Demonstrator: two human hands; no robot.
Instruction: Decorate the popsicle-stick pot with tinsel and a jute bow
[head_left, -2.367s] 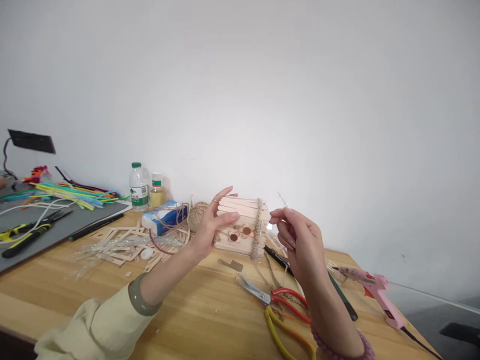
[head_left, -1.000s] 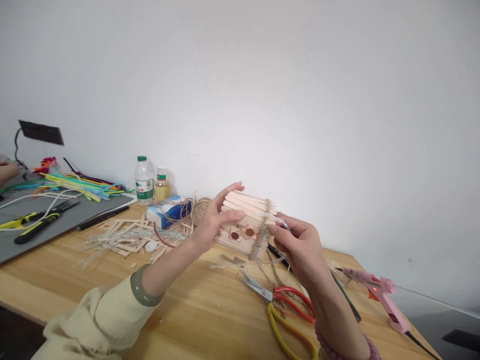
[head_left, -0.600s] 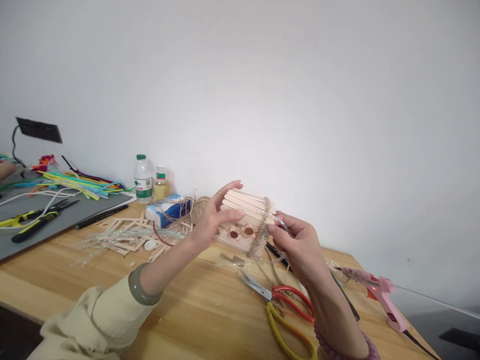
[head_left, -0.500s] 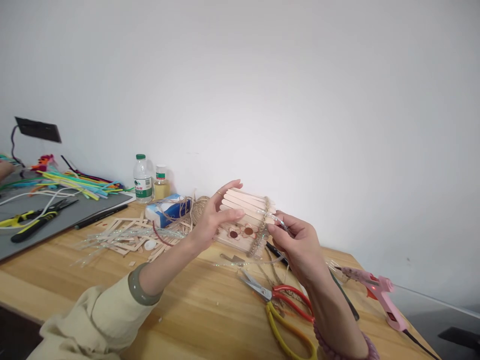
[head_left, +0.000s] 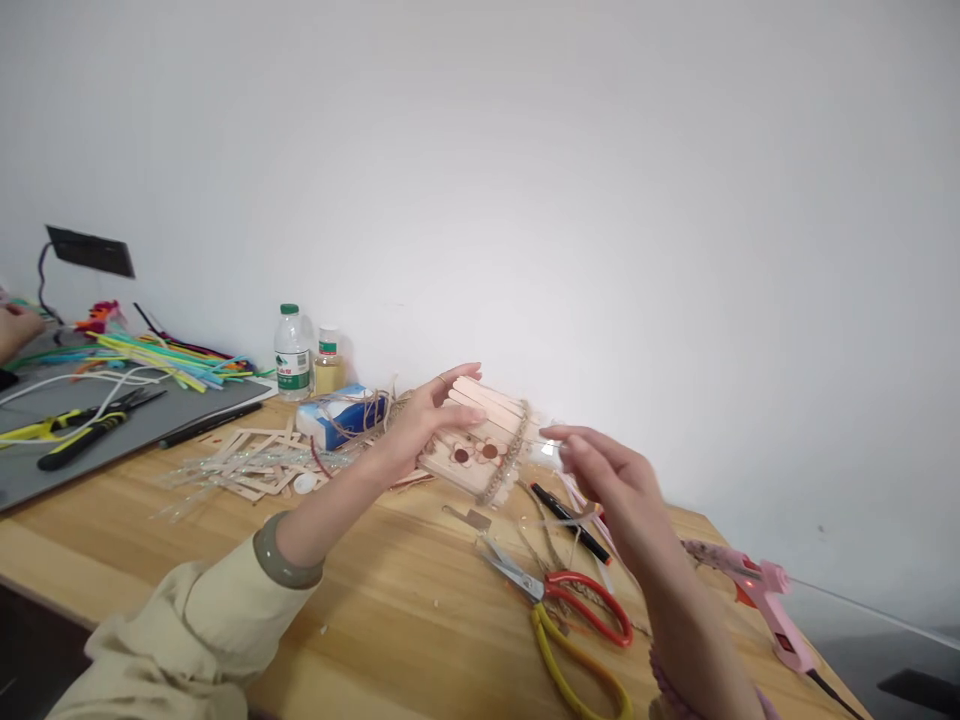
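My left hand (head_left: 427, 418) grips a craft-stick box (head_left: 469, 460) at its left side, thumb on the top sticks, and holds it tilted above the table. Two flower shapes with brown centres decorate its front, and a braided twine trim runs along its right edge. Just right of the box, my right hand (head_left: 611, 475) is closed in a pinch on a thin, shiny clear tinsel strand (head_left: 551, 443). The strand stretches from the twine edge to my fingertips, and its lower part hangs blurred below the hand.
Red-and-yellow scissors (head_left: 536, 588) and a black marker (head_left: 571, 522) lie below my right hand. A pink glue gun (head_left: 765, 590) rests at the right. Leftward are stick scraps (head_left: 255, 462), a tissue pack (head_left: 334, 420), bottles (head_left: 291, 355), pliers (head_left: 97, 430) and another person's hand (head_left: 16, 330).
My right hand has moved right, away from the box's edge, drawing the tinsel strand out. The box has shifted slightly left and down in my left hand.
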